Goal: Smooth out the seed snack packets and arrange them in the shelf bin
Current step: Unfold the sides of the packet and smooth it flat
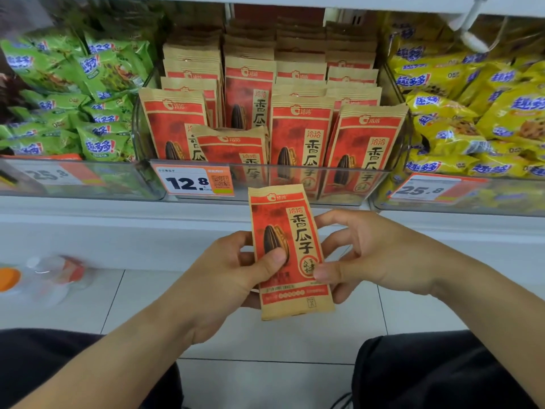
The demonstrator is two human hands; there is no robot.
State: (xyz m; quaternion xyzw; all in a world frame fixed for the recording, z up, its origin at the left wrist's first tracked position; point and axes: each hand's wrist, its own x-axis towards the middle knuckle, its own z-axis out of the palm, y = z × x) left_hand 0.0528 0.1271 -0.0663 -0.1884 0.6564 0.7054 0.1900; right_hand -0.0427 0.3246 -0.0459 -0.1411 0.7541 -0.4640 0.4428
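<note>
Both of your hands are pinching one sunflower seed packet (290, 252) upright in front of the shelf: the left hand (236, 270) is clamping its left edge with the thumb across the seed print, and the right hand (362, 255) is nipping the right edge. Try drawing the thumbs outward and downward, keeping the paper taut so the seeds spread evenly. Above, the clear shelf bin (295, 184) is holding upright rows of matching packets, with one slumped packet (233, 146) in the front row's second slot; that gap is likely where yours belongs.
</note>
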